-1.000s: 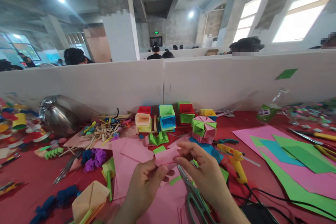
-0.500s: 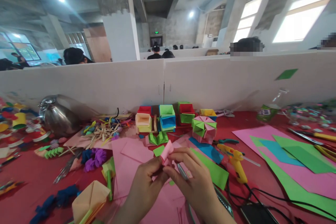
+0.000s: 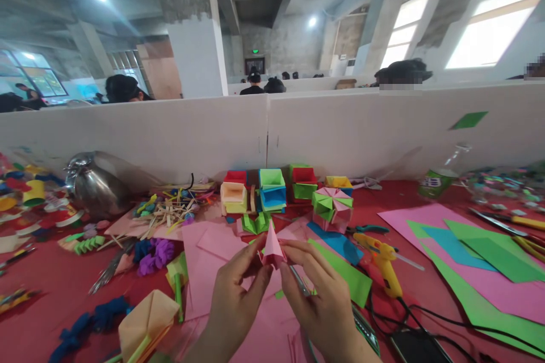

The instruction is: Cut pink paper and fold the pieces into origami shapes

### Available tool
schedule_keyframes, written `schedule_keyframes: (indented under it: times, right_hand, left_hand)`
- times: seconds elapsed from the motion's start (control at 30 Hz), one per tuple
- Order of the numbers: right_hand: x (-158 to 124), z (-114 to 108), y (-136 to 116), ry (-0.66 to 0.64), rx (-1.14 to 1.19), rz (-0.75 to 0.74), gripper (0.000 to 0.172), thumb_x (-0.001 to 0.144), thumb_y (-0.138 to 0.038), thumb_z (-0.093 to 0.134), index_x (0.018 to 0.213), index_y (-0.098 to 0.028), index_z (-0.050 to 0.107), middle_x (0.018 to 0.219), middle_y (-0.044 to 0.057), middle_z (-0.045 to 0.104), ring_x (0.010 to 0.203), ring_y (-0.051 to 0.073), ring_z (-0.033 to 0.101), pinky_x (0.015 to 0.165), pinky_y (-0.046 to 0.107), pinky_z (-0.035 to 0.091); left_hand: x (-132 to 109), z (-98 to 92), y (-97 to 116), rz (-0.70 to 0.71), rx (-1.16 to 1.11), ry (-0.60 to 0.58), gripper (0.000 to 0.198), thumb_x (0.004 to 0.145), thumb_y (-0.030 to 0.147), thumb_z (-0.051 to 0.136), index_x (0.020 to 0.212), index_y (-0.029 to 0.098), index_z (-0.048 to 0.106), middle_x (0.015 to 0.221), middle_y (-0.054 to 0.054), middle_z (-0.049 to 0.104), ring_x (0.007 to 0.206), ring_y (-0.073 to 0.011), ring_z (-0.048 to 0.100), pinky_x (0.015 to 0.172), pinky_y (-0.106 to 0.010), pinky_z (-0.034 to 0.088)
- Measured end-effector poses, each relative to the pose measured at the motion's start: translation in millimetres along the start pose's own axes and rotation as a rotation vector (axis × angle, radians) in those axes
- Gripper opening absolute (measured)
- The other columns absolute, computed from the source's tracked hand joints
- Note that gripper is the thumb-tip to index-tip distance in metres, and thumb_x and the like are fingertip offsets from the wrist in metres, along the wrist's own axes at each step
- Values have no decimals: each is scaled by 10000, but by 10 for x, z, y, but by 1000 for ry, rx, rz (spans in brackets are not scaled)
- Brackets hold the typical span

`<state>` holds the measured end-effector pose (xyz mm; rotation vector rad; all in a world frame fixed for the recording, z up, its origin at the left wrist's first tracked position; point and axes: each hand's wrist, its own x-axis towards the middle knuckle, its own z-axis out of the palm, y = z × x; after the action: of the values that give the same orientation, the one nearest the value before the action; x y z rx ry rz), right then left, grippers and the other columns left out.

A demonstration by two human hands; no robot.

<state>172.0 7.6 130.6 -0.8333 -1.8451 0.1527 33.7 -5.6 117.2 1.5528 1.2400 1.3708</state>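
A small piece of folded pink paper (image 3: 273, 248) is pinched between both hands, its pointed tip upward and an opening showing at its lower end. My left hand (image 3: 238, 289) grips its left edge with thumb and fingers. On the opposite edge, my right hand (image 3: 319, 289) is closed in the same way. Below the hands lie sheets of pink paper (image 3: 204, 289). Part of a metal tool (image 3: 299, 281) shows behind my right fingers; its kind is mostly hidden. A green paper strip (image 3: 343, 275) lies just beyond that hand.
Folded paper boxes (image 3: 272, 190) line the white partition (image 3: 170, 136), beside a pink-and-green paper wheel shape (image 3: 332, 204). A yellow glue gun (image 3: 385, 266) with a cable lies at right, near coloured sheets (image 3: 489, 289). At left stand a metal jug (image 3: 100, 187) and a peach paper form (image 3: 147, 320).
The pink paper has been turned and spread, so a pointed cone shape with an open lower end now faces me. Both hands have moved slightly apart around it.
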Motion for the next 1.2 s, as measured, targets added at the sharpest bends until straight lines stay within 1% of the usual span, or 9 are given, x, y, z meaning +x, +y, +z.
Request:
schedule_keyframes:
  times: [0.1, 0.17, 0.23, 0.33, 0.47, 0.8, 1.07, 1.13, 1.2]
  right_hand:
    - [1, 17, 8, -28, 6, -18, 189, 797, -92, 502, 952, -157, 588, 914, 105, 650, 869, 182, 625, 745, 284, 523]
    - [-7, 34, 9, -51, 15, -61, 201, 794, -84, 501, 960, -158, 585, 920, 104, 652, 862, 174, 628, 731, 273, 530]
    - [-23, 52, 8, -71, 15, -108, 222, 785, -76, 502, 971, -166, 584, 927, 100, 656, 849, 171, 633, 713, 268, 535]
    - [-51, 69, 9, -65, -4, -130, 252, 773, -76, 497, 991, -171, 580, 933, 97, 661, 846, 176, 635, 710, 276, 539]
    - [-67, 72, 44, -67, -68, -114, 344, 770, -95, 488, 1102, -145, 561, 1006, 120, 660, 911, 194, 630, 742, 285, 540]
    - [-68, 71, 86, -81, -85, -92, 470, 790, -50, 442, 1245, -170, 464, 1080, 106, 633, 972, 180, 607, 778, 262, 523]
    - [-24, -2, 70, -156, -10, -189, 397, 776, -112, 528, 1170, -164, 514, 1117, 128, 570, 976, 212, 570, 779, 319, 496]
    - [13, -66, 63, -201, 41, -188, 389, 790, -240, 567, 1166, -148, 528, 1116, 141, 560, 975, 238, 562, 770, 347, 492]
    - [60, -132, 72, -187, 109, -162, 344, 825, -259, 541, 1153, -156, 549, 1100, 131, 563, 985, 230, 555, 787, 345, 481]
  left_hand:
    - [-37, 46, -88, 42, 96, 94, 474, 851, 232, 494, 1309, 165, 394, 1030, -90, 644, 802, -162, 621, 727, -258, 500]
    - [-50, 70, -117, 106, 128, 120, 541, 846, 189, 473, 1357, 175, 296, 1223, -126, 544, 954, -188, 591, 810, -298, 483]
    - [-57, 81, -128, 143, 135, 102, 614, 829, 144, 465, 1385, 186, 208, 1320, -137, 458, 1118, -224, 510, 894, -346, 446]
    - [-67, 85, -143, 121, 132, 60, 688, 800, 114, 483, 1393, 201, 145, 1316, -140, 459, 1217, -261, 421, 906, -383, 446]
    - [-98, 106, -182, 133, 82, 53, 643, 789, 109, 505, 1345, 249, 215, 1339, -119, 422, 1164, -251, 476, 843, -342, 490]
    - [-102, 161, -211, 119, -202, 14, 575, 815, 67, 483, 1284, 365, 337, 1345, 0, 429, 1197, -151, 438, 966, -256, 391]
    - [-139, 82, -250, -12, -317, 18, 518, 820, 54, 436, 1235, 362, 474, 1314, 48, 497, 1217, -130, 421, 983, -227, 358]
    - [-117, 52, -225, -67, -356, 12, 451, 809, 72, 465, 1173, 324, 554, 1214, 24, 583, 1081, -139, 538, 902, -220, 422]
    - [-82, 26, -196, -106, -454, -87, 342, 816, 148, 514, 1121, 274, 602, 997, -12, 678, 781, -130, 629, 697, -213, 498]
